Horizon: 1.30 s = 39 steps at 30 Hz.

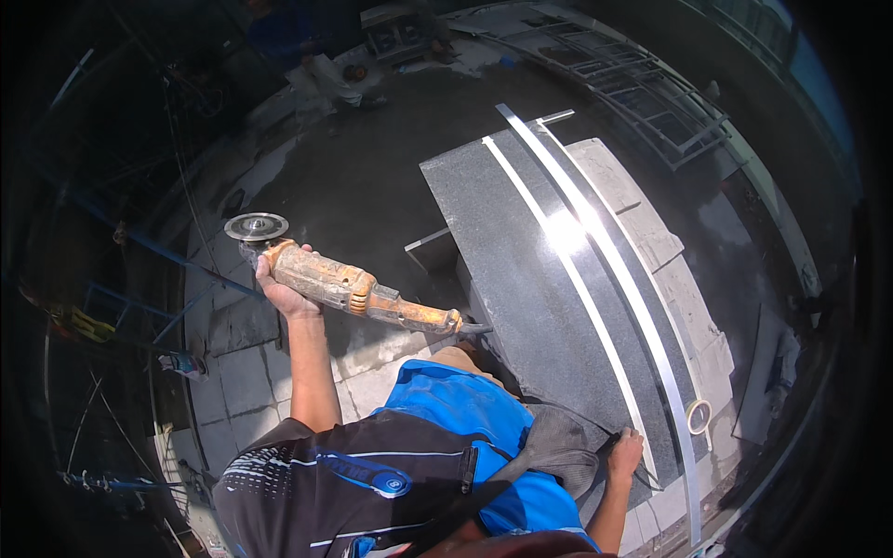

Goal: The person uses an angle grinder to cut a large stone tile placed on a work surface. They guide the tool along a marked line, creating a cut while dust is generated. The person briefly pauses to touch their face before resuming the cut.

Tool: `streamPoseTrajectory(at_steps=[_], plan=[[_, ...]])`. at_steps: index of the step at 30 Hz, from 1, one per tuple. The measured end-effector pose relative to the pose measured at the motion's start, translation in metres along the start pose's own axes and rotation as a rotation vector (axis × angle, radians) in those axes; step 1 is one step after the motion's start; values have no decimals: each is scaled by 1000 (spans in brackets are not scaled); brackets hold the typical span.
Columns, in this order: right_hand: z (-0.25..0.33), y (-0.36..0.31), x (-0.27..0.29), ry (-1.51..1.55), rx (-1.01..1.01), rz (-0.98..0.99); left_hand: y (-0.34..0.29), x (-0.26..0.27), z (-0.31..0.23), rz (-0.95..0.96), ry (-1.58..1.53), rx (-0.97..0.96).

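My left hand [291,290] is wrapped round the head end of a worn orange angle grinder [326,280], held up to the left of my body. Its round cutting disc [256,226] faces upward at the far end, and the handle points right toward the slab. A dark grey speckled stone slab [498,219] lies to my right. Along it run a pale strip of tape [530,202] and a long shiny metal straightedge [609,232]. At the slab's near end my right hand [625,453] has curled fingers beside the tape; what they grip is unclear.
A roll of tape [698,417] rests by the straightedge. Pale blocks [642,219] lie under and beyond the slab. A metal frame [670,116] lies at the far right. Blue scaffold-like bars [177,256] stand left, above paving tiles [246,381]. Another person [326,79] is at the back.
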State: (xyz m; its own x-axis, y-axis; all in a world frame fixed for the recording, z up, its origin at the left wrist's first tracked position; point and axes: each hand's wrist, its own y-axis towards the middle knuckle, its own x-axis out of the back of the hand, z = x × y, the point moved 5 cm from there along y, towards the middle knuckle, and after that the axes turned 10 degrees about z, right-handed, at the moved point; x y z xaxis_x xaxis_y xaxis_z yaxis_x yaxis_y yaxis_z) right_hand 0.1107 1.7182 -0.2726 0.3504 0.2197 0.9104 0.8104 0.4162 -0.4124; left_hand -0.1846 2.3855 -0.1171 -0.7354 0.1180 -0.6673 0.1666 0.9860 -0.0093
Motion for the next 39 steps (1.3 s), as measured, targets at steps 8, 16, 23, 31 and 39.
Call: streamPoseTrajectory(at_steps=[8, 16, 23, 31, 39], plan=[[24, -12, 90, 214, -79, -231, 5, -42, 13, 218, -19, 124], [164, 2, 251, 426, 380, -361, 11, -66, 26, 435, -224, 179], [174, 14, 300, 450, 467, -376, 15, -62, 22, 550, -254, 135], [167, 11, 398, 549, 672, -537, 19, -58, 20, 599, -209, 93], [198, 30, 456, 1205, 1378, -286, 34, -41, 32, 662, -226, 183]])
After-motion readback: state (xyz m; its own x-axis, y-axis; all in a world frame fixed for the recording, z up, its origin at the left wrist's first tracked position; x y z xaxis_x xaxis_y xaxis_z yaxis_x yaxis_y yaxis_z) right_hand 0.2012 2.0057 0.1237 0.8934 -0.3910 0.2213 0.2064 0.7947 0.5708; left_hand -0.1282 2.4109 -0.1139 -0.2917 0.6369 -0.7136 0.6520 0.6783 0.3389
